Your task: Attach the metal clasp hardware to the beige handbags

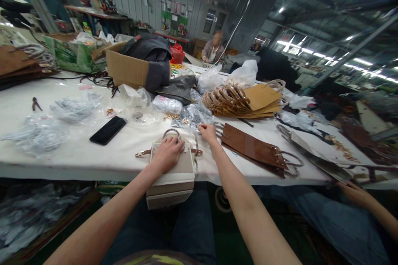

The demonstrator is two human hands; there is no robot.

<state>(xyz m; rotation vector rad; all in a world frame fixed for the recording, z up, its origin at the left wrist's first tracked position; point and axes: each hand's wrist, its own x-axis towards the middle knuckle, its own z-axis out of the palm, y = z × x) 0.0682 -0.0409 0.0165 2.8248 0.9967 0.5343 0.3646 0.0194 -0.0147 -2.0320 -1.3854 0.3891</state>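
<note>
A beige boxy handbag (174,174) lies tilted over the table's front edge, against my lap. Its rounded top handle (172,132) points away from me, and brown side tabs (143,153) stick out left and right. My left hand (168,154) is on the bag with its fingers curled over the upper part, gripping it. To the right, my right hand (207,132) is pinched closed; the small piece at its fingertips is too small to name. Just below those fingertips, a thin patterned strip (196,151) runs down beside the bag. Brown bag panels (248,147) with handles lie right of that hand.
A black phone (107,130) and pliers (36,104) lie on the left. Clear plastic bags (195,114), small gold fittings (171,116) and stacked tan panels (264,97) cover the middle. A cardboard box (126,68) stands behind. A co-worker's hand (354,192) is at right.
</note>
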